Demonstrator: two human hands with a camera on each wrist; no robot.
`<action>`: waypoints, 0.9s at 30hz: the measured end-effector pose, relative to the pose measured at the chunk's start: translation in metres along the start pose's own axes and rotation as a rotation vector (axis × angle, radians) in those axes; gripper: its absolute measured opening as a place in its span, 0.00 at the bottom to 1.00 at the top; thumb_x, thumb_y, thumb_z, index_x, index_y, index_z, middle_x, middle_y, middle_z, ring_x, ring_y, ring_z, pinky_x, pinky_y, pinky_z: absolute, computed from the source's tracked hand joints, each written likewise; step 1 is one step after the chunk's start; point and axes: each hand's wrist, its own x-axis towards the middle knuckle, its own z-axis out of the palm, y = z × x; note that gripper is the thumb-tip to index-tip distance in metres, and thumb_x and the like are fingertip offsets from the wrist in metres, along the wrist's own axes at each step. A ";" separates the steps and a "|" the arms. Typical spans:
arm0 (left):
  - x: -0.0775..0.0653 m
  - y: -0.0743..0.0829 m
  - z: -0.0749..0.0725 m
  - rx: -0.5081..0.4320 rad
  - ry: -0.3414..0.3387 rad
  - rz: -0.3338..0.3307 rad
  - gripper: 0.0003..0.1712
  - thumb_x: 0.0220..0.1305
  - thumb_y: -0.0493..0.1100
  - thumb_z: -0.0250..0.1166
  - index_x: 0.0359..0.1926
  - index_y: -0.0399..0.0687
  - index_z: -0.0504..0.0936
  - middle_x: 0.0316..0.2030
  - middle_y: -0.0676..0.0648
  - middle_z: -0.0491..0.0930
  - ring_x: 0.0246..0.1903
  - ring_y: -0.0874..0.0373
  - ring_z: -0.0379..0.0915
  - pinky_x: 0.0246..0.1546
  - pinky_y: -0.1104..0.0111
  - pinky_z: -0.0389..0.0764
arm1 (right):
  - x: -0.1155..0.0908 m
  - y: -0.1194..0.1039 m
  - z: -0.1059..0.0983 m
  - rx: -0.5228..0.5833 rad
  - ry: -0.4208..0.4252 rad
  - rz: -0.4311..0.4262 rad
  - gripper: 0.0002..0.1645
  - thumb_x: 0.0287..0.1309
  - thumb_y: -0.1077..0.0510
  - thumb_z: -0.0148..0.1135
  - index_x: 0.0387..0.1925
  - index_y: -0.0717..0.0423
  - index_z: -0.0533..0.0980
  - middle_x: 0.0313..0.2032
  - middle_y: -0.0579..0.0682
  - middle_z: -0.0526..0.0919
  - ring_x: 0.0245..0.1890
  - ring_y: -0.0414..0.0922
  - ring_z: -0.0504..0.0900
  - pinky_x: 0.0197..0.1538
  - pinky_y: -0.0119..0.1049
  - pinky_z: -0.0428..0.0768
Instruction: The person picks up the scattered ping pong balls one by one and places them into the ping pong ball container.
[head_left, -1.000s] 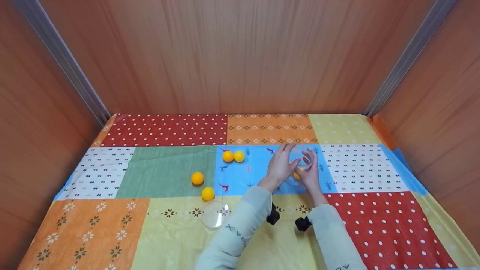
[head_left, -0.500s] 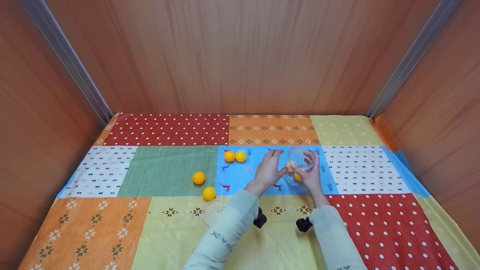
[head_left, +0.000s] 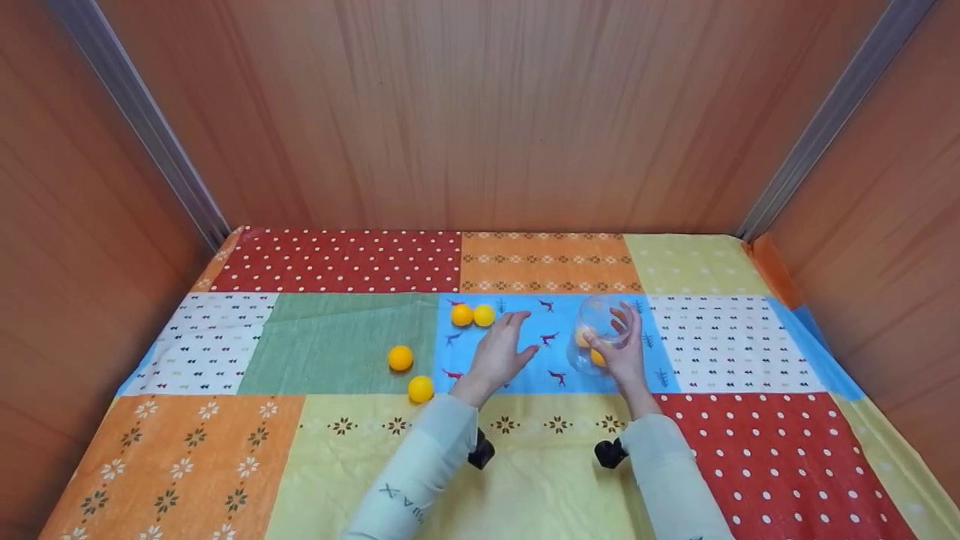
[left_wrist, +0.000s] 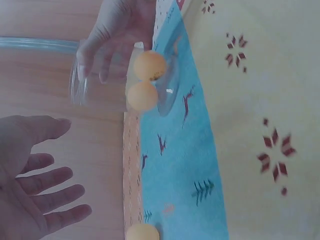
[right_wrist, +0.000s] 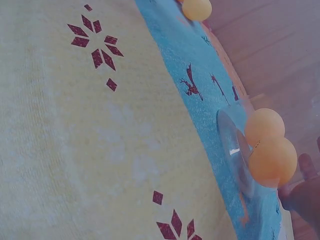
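My right hand (head_left: 627,358) grips a clear jar (head_left: 579,364) near its rim, thumb on the near side and fingers round the far side. The jar stands upright over the blue patch, its mouth uncovered. Inside, two orange ping-pong balls lie low against each other, an upper ball (left_wrist: 149,65) and a lower ball (left_wrist: 142,96) in the left wrist view. My left hand (head_left: 495,354) hovers left of the jar, fingers spread and holding nothing. Just beyond its fingers sit two more ping-pong balls side by side, one orange (head_left: 462,315) and one yellower (head_left: 484,316).
Two further orange balls lie nearer me on the left, one on the green patch (head_left: 400,358) and one at the yellow patch's edge (head_left: 421,389). A patchwork cloth (head_left: 180,450) covers the table. Wood-grain panels (head_left: 495,112) enclose the back and sides.
My left hand has left the jar and moved left, toward the pair of balls. The right hand keeps its grip. The left sleeve now covers the clear round disc seen earlier on the yellow patch.
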 end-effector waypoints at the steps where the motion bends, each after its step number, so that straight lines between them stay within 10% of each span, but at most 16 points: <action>1: -0.002 -0.003 -0.002 -0.002 0.002 0.001 0.30 0.56 0.45 0.62 0.59 0.42 0.65 0.54 0.43 0.68 0.52 0.52 0.66 0.51 0.63 0.69 | 0.000 0.000 0.000 -0.002 -0.001 -0.001 0.48 0.43 0.72 0.63 0.63 0.59 0.49 0.60 0.66 0.53 0.60 0.63 0.49 0.59 0.57 0.52; 19: -0.045 -0.066 -0.028 -0.127 0.115 0.048 0.24 0.57 0.44 0.61 0.54 0.43 0.69 0.50 0.45 0.70 0.47 0.53 0.68 0.49 0.63 0.71 | 0.000 0.003 -0.001 0.007 -0.006 -0.016 0.47 0.43 0.75 0.61 0.63 0.62 0.48 0.59 0.68 0.52 0.60 0.62 0.49 0.59 0.57 0.52; 27: -0.064 -0.090 -0.032 -0.138 0.102 -0.044 0.25 0.56 0.45 0.62 0.55 0.47 0.69 0.51 0.46 0.69 0.50 0.50 0.67 0.49 0.60 0.71 | 0.000 0.001 -0.001 -0.010 -0.001 -0.004 0.48 0.44 0.74 0.62 0.63 0.61 0.48 0.60 0.65 0.54 0.60 0.62 0.49 0.59 0.56 0.52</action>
